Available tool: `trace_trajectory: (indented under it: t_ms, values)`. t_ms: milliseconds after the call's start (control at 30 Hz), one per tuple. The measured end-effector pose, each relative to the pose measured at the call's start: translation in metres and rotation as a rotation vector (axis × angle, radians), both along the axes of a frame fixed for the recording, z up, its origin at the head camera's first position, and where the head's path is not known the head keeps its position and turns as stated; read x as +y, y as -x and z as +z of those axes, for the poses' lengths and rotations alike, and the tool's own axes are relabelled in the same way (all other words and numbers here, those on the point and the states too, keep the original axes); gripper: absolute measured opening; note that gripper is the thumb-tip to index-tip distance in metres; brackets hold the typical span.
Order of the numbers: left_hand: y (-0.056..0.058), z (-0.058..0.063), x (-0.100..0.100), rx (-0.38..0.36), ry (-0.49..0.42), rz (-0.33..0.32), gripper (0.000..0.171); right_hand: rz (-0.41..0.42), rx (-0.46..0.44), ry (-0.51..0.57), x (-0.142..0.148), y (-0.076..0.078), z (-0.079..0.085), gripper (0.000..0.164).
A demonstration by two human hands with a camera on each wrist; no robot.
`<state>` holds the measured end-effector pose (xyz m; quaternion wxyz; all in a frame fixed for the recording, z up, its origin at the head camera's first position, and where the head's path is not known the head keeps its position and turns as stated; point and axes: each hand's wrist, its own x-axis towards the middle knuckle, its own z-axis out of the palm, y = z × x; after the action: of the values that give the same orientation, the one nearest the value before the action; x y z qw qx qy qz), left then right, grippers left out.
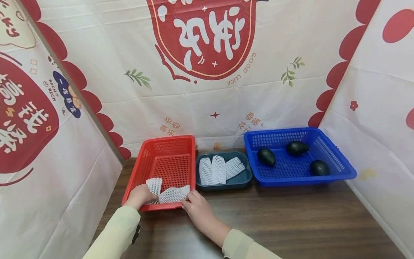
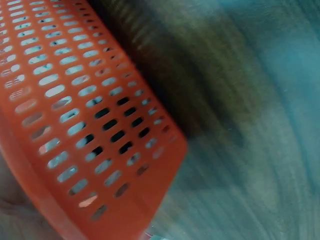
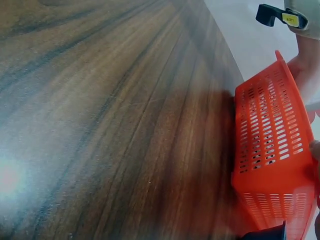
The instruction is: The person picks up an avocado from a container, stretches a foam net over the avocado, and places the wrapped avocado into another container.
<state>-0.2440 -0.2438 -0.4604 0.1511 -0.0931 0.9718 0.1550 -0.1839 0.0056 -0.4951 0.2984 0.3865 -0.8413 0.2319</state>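
At the left of the table stands a red plastic basket [image 1: 171, 167] with slotted walls. Two white foam net sleeves lie at its front: an upright one [image 1: 154, 184] at the left and a flat one [image 1: 174, 194] beside it. My left hand [image 1: 142, 195] reaches over the front left corner and grips the left sleeve, its fingertips partly hidden by the mesh. My right hand [image 1: 198, 210] holds the basket's front right corner, close to the flat sleeve's end. In the right wrist view a thumb [image 3: 314, 149] rests over the rim.
A dark teal tray [image 1: 223, 185] with three white foam net sleeves [image 1: 219, 169] stands against the basket's right side. Farther right, a blue basket [image 1: 281, 176] contains three dark avocados [image 1: 297, 148]. Printed cloth walls [image 1: 210, 97] enclose the back and both sides of the wooden table [image 1: 258, 219].
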Motion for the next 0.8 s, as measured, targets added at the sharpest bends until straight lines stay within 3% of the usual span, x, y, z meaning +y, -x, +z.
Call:
trace_trajectory:
  t_ms: [300, 500, 800]
  values:
    - [0.002, -0.002, 0.002, -0.104, -0.002, 0.007, 0.048, -0.012, -0.040, 0.022, 0.000, -0.001, 0.001, 0.013]
    - [0.000, -0.003, 0.001, -0.066, -0.006, 0.006, 0.044, -0.014, -0.068, 0.027, 0.000, -0.001, 0.003, 0.014]
    - [-0.004, 0.009, -0.002, -0.024, 0.054, -0.039, 0.038, -0.021, -0.067, 0.020, -0.001, 0.001, 0.000, 0.014]
